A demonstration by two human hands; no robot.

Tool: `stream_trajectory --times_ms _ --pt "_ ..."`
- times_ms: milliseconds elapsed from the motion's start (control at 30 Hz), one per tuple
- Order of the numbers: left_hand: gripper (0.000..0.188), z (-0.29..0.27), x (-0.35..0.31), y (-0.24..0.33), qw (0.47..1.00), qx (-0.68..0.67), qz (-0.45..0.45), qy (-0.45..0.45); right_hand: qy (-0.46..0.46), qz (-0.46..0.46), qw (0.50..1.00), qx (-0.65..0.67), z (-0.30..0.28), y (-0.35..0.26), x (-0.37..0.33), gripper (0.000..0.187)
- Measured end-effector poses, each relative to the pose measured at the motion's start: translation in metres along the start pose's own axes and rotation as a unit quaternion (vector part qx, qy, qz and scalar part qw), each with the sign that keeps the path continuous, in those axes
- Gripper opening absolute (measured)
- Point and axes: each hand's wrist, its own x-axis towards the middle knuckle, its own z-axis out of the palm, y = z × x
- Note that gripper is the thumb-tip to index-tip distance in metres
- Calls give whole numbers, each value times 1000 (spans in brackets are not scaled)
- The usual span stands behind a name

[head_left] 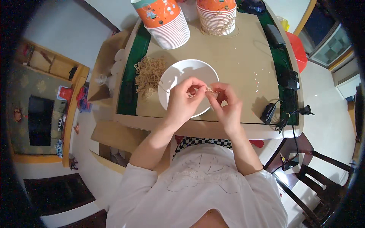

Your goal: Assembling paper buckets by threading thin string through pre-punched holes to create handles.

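Note:
Over a white bowl (175, 71), my left hand (185, 98) and my right hand (227, 105) meet fingertip to fingertip. Both are closed in a pinch on a thin tan cord (208, 89), mostly covered by the fingers. Any bead on it is too small to make out. A strand by my left hand crosses the bowl's left side. Left of the bowl lies a tangled pile of tan cords (149, 75). What the bowl holds is largely hidden under my hands.
Two stacks of orange paper cups, one left (169, 33) and one right (216, 21), stand at the far side; cords drape the right one. Tiny beads (256, 84) dot the cardboard sheet (243, 57). Black adapters (268, 113) and cables line the right edge. A cardboard box (104, 72) stands left.

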Motion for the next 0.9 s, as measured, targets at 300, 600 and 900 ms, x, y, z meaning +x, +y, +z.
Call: stream_trajectory --times_ms 300,600,900 --pt "4 2 0 -7 994 -96 14 56 -22 -31 998 -44 -1 3 -2 5" --pt "5 -4 -3 3 998 -43 13 38 -61 14 998 -31 -6 -5 2 9" --pt "5 -22 -19 45 997 -46 -7 -54 -87 -51 994 -35 -30 8 4 8"
